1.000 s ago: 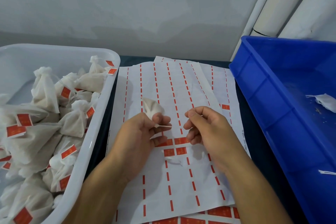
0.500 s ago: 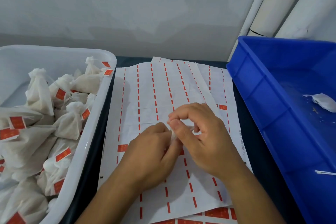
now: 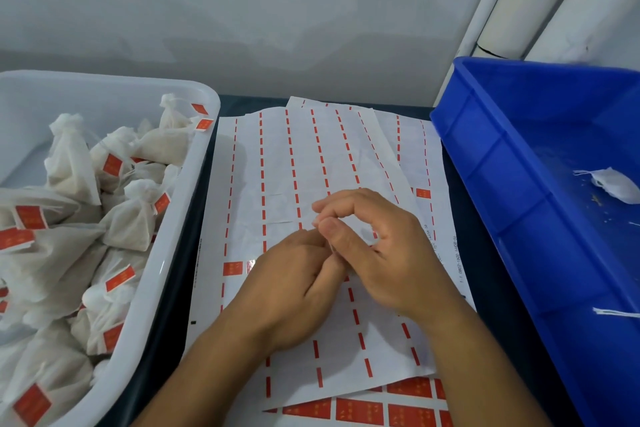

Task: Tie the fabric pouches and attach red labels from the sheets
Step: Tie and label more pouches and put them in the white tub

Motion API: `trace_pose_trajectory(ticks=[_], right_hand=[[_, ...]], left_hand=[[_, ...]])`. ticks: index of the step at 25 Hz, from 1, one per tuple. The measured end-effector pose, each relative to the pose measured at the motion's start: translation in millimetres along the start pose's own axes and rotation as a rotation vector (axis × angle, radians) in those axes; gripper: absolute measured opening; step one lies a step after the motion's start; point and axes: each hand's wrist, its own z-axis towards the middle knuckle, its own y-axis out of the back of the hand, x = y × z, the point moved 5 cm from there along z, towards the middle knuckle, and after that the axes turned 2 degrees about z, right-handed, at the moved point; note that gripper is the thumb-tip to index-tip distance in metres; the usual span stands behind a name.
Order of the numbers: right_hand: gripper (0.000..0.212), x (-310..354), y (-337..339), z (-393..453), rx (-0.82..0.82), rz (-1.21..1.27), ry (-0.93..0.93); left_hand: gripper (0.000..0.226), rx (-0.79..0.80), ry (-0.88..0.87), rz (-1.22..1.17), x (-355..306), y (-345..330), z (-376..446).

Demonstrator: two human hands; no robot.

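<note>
My two hands meet over the top white backing sheet, a thin, slightly creased paper crossed by columns of short red dashes where labels have been peeled away; my left hand lies knuckles up with its fingers curled under, and whatever it grips is hidden beneath it, so I cannot tell what it holds; my right hand arches over it, thumb and forefinger pressed together at their tips on something too small and pale to name. The two hands touch at the fingers; the pouch I am working on is not visible between them.

One small red rectangular label sits on the sheet just beside my left hand, glossy against the matt paper; another lone red label shows on the sheet underneath, beyond my right hand; a fuller sheet of red labels peeks out at the near edge, its rectangles packed side by side.

To my left stands the white plastic tub with rounded corners, heaped with tied white fabric pouches, soft, gauzy and bunched at the neck, many carrying red tags. To my right the deep blue plastic crate, ribbed on its wall, holds one crumpled white pouch with a loose string; a short white string lies nearer me.
</note>
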Motion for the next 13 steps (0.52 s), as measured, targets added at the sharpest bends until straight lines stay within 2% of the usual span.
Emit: trace_pose_trajectory(ticks=[5,10,13], right_hand=[[0.015,-11.0,-4.7,-1.6,0.110,0.136,-0.169],[0.012,-11.8,1.2,-1.8,0.067,0.072,-0.129],[0.007,-10.6,1.4,-2.3,0.075,0.059,-0.117]], left_hand=[[0.046,-0.008,0.176,-0.263,12.3,-0.1,2.1],[0.056,-0.050,0.335,-0.339,18.2,3.9,4.2],[0.047,-0.114,0.417,-0.330,17.9,10.1,3.9]])
